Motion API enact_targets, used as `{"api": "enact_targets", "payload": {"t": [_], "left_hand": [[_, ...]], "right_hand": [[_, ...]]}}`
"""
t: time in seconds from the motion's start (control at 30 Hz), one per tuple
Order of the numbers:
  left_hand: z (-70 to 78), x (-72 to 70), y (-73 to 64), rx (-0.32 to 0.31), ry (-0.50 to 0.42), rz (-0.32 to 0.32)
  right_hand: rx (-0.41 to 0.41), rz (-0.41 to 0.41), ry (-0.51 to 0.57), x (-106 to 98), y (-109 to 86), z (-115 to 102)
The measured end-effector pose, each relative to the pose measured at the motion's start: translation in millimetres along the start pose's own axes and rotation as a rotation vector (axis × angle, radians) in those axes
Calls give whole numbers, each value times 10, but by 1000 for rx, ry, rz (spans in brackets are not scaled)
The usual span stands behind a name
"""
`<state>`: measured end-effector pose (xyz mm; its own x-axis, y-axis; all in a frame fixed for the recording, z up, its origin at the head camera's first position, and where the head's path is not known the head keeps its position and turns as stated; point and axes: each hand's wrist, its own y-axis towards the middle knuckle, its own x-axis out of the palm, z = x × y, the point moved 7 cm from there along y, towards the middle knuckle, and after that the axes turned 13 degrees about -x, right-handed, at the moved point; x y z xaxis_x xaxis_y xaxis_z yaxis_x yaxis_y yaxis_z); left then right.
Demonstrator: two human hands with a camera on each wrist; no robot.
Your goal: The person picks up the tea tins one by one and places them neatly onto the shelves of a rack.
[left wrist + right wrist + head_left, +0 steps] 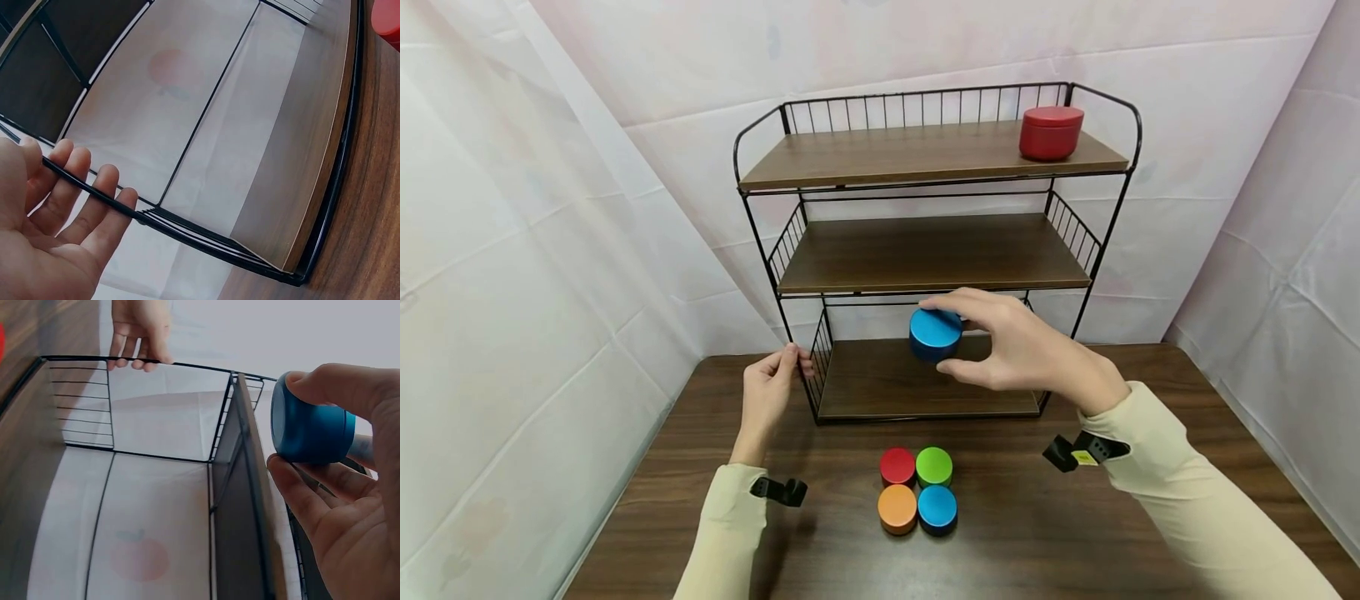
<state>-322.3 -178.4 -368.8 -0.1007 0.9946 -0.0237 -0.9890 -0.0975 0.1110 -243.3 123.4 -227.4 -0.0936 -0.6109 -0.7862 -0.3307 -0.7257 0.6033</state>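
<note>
My right hand (1007,337) holds a round blue tin (935,335) between thumb and fingers, in front of the rack's lower opening. The right wrist view shows the tin (312,422) tilted on its side there, its lid seam near the fingers. On the left, my left hand (767,387) grips the black front post of a three-tier shelf rack (917,250). Its fingers (78,165) curl behind the thin metal rod in the left wrist view. A red tin (1051,133) stands at the right end of the top shelf.
On the wooden table (700,500) before the rack, a red tin (898,467), a green tin (934,467), an orange tin (897,509) and a blue tin (937,510) stand close together in a square. White cloth (587,208) hangs behind and beside the table.
</note>
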Motion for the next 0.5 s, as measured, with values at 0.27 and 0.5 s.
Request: {"api": "enact_targets", "payload": {"t": [0.27, 0.5], "left_hand": [[-4, 7, 13, 2, 3, -1], [-11, 7, 15, 8, 26, -19]], "right_hand": [[-50, 1, 8, -142, 168, -48], [-57, 13, 15, -246, 310, -62]]}}
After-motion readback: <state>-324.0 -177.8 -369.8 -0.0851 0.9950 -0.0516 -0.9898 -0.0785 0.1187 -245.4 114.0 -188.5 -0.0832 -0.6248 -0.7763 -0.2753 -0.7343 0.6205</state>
